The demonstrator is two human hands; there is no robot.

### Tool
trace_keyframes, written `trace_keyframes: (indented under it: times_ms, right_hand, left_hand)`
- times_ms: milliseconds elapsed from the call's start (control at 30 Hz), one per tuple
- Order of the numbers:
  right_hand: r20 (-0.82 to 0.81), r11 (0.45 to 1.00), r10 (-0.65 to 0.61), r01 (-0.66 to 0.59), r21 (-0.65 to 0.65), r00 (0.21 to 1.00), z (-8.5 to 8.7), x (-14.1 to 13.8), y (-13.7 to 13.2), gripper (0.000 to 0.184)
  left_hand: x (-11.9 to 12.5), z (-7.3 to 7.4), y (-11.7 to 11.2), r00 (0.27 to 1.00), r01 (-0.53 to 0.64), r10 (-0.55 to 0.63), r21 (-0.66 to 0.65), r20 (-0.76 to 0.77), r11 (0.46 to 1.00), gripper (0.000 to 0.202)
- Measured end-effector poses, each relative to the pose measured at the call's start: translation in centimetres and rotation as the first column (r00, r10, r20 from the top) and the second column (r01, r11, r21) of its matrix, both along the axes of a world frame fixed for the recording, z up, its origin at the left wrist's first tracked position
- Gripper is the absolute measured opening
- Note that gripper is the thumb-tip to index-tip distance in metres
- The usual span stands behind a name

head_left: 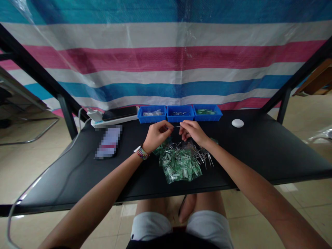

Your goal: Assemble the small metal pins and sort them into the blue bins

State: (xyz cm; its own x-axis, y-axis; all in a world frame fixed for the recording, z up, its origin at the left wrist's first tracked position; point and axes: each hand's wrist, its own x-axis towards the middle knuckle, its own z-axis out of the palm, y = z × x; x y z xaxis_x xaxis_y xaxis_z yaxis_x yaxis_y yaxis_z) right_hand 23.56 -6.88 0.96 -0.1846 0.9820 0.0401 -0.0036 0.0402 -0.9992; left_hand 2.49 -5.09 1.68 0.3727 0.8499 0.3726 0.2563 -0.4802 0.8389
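Above the middle of the table, my left hand [160, 134] and my right hand [193, 131] face each other with fingertips pinched. A thin metal rod [177, 126] spans the small gap between them, each hand gripping one end. Its fine detail is too small to make out. Below the hands lies a pile of clear and green plastic bags [178, 167] with small pale pieces inside. Loose metal rods [203, 157] are scattered at the pile's right side, partly under my right forearm.
Behind my hands stand a left blue bin [151, 119] with clear bags, a middle one [181, 118] with metal rods and a right one [208, 117] with green bags. A white power strip [116, 121], a phone [109, 142] and a white mouse [237, 123] rest on the black table [85, 183].
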Motion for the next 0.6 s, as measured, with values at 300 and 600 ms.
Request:
trace_keyframes:
  times_ms: [300, 600]
  right_hand:
    - [-0.066, 1.000, -0.021, 0.022, 0.017, 0.998, 0.29, 0.09, 0.02, 0.029]
    - [-0.048, 0.985, -0.055, 0.062, 0.160, 0.997, 0.39, -0.08, -0.06, 0.034]
  left_hand:
    - [0.00, 0.14, 0.03, 1.000, -0.012, 0.014, -0.079, 0.026, 0.997, 0.020]
    - [0.00, 0.01, 0.76, 0.959, 0.134, -0.021, -0.388, 0.283, 0.912, 0.033]
